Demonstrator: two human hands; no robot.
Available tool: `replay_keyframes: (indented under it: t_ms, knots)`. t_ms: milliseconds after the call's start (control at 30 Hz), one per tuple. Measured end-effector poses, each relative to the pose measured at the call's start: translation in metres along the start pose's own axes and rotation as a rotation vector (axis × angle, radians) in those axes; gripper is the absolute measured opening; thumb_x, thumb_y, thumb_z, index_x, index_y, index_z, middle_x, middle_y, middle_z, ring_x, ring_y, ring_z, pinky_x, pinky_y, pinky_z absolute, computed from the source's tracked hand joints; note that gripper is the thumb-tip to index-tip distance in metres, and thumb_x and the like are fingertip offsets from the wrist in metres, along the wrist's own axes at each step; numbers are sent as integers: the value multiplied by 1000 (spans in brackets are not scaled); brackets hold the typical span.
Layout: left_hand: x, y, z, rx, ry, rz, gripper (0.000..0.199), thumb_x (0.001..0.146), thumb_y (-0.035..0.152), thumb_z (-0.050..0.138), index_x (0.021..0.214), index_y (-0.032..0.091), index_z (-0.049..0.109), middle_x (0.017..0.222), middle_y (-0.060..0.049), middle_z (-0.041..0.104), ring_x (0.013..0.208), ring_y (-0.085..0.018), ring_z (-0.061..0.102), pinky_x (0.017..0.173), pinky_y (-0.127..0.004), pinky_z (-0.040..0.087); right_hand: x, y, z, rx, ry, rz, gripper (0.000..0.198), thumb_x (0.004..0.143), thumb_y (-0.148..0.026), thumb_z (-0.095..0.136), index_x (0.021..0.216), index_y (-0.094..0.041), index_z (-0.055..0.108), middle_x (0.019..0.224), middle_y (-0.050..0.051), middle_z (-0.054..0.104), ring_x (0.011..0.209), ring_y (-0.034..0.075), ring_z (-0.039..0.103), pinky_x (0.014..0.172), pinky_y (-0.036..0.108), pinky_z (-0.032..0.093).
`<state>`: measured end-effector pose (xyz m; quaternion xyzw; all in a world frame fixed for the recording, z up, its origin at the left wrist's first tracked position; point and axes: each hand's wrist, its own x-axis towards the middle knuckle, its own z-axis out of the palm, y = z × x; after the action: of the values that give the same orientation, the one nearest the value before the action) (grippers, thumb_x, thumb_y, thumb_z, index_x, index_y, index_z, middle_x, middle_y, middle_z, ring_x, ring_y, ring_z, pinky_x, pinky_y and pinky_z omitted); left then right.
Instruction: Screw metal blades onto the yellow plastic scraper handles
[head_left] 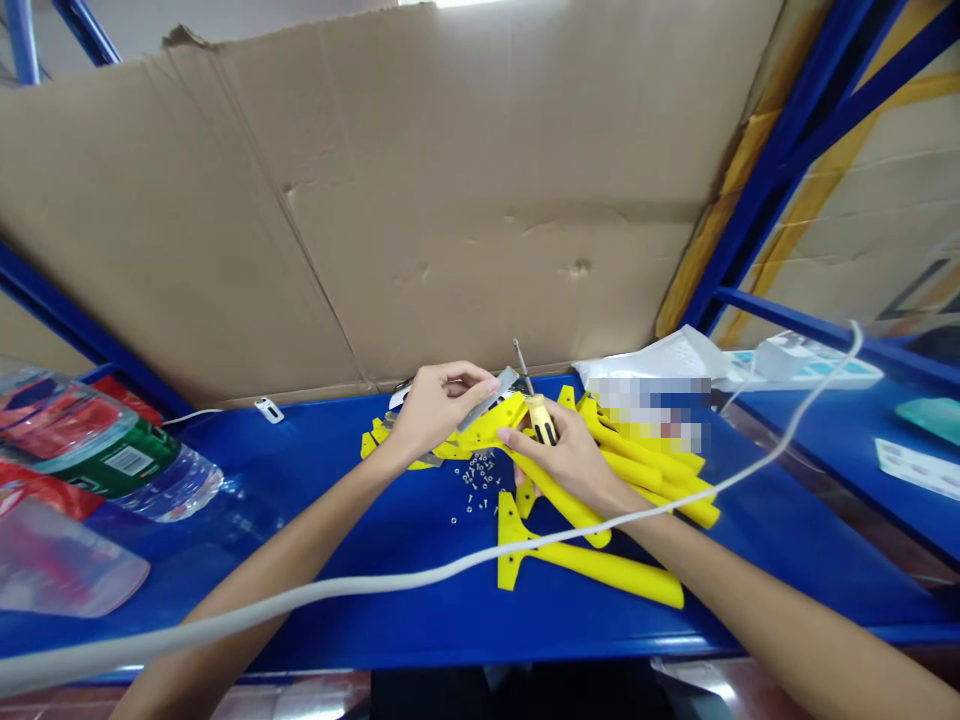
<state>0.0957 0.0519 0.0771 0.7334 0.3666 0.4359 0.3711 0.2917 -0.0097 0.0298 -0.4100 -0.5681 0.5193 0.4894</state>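
A big brown cardboard sheet (480, 200) stands behind the blue worktop (420, 530). A pile of yellow handles (637, 470) lies to the right. One loose yellow tool (600, 570) lies closer to the person, below the hands. The right hand (566, 445) has its grip curled around a yellow holder (553, 490), with its wide end toward the left hand (442, 400) and its long handle slanting down to the right. The same hand also keeps a screwdriver (540, 415), its thin end poking up and away. The left grip is pinched almost closed on a flat grey plate (484, 402), right by the holder's wide end; I can't tell if they touch. Tiny metal bits (480, 470) lie scattered below, between the hands.
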Motion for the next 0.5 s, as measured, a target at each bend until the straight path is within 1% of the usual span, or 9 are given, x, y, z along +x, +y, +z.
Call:
replay_keyframes:
  t_ms: [67,167,233,333,433,500]
  knots:
    - [3,-1,-2,-5,-6,-8,26,90,44,83,90,18,82,89,-7,84,74,-17,74,71,-29,58,0,-1,0,-3,9,5,42,82,-46,92,89,-26,55,59,-4,70,42,18,65,35,26,49]
    - [5,0,-5,-8,-69,-21,26,87,44,85,89,18,83,89,-8,84,74,-17,73,71,-29,57,1,0,-1,-28,33,-6,40,83,-46,91,88,-26,56,60,-4,70,41,17,64,36,27,48]
    - [4,1,-6,-12,-100,-27,26,87,45,86,88,19,84,89,-8,84,75,-18,73,71,-30,57,2,2,-2,-47,48,-27,39,84,-45,90,87,-26,57,62,-3,70,42,18,65,36,28,48]
    - [1,1,-5,0,-110,-24,27,88,46,85,87,20,85,88,-7,84,75,-18,72,71,-31,55,3,5,-3,-60,53,-47,37,85,-44,90,88,-26,57,63,-3,70,45,18,67,37,28,49]
    - [-2,-3,-2,-13,-118,-26,26,89,46,84,91,20,87,91,-8,84,77,-19,73,70,-31,55,4,6,-2,-55,53,-27,37,87,-46,88,89,-27,57,62,-3,70,47,20,69,38,29,52]
    - [-3,-7,0,-30,-111,-26,26,90,46,84,92,21,87,93,-8,85,82,-20,75,73,-31,56,4,6,-1,-46,56,-16,39,86,-48,89,90,-27,57,62,-3,70,48,21,70,39,30,54]
